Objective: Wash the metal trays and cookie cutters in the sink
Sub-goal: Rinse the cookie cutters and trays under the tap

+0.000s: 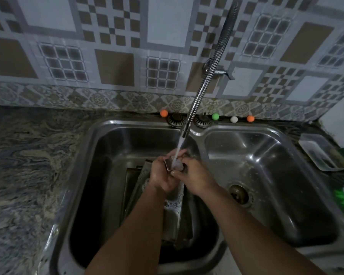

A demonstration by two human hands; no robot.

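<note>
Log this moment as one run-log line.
step: rinsing | left hand + right hand: holding small metal piece under water stream | trays: soapy, left basin

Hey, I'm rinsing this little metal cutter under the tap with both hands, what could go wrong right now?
1. The cutter is small, wet and thin-edged, pinched between your left hand and right hand; it may slip or nick a finger.
2. If dropped, it would land among the soapy trays in the left basin, where foam could hide it.
3. The stream from the faucet hits your hands directly and may splash onto the counter.
</note>
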